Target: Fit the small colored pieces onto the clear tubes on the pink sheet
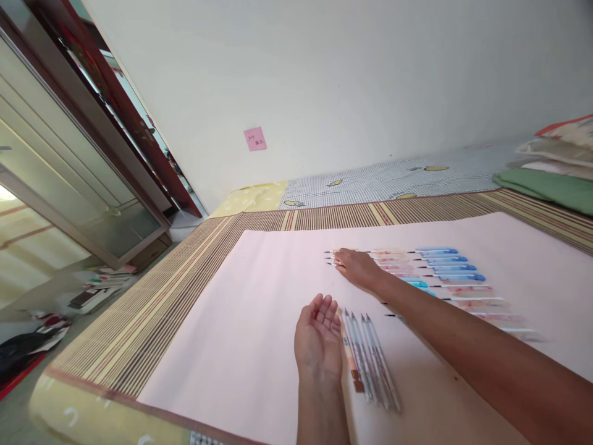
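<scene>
Currently our right hand [354,267] rests palm down, fingers closed on the tips of the row of pens [440,272] on the pink sheet [259,296]; our left hand [319,337] lies palm up, fingers spread, touching a small bundle of pens [370,361]

A pale pink sheet of paper [278,309] covers a mat [152,303] striped in brown, yellow and red. The row of pens [440,278] at the sheet's far right has blue caps on some, teal on a couple, and pinkish patterned barrels. The bundle of pens [370,358] near the front edge is grey-white, one with an orange-brown end. Beyond lie a grey checked bedsheet [393,179] with yellow shapes, a green folded cloth [551,188], and a pink sticky note [255,138] on the white wall [347,80].
</scene>
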A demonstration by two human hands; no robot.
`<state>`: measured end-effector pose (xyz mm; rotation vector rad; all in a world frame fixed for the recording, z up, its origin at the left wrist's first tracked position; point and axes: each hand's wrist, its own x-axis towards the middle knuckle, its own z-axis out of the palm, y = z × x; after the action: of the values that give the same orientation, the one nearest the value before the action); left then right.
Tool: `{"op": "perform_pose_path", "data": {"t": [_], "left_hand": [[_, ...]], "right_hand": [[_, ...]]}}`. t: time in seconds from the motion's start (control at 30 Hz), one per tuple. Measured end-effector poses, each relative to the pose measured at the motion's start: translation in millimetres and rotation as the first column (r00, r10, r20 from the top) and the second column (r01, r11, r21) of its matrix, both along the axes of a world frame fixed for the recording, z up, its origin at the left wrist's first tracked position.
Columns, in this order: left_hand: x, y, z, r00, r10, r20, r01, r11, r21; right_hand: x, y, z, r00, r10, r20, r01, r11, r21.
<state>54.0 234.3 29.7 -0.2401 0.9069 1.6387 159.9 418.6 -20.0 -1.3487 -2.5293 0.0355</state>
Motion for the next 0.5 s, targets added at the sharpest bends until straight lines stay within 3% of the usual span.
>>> {"op": "perform_pose_path", "data": {"t": [0.5], "left_hand": [[-0.1, -0.5, -0.9, 1.0, -0.001, -0.001, 0.001, 1.0, 0.0]], "right_hand": [[15.4, -2.1, 2.4, 0.999, -0.054, -0.002, 0.054, 0.999, 0.002]]}}
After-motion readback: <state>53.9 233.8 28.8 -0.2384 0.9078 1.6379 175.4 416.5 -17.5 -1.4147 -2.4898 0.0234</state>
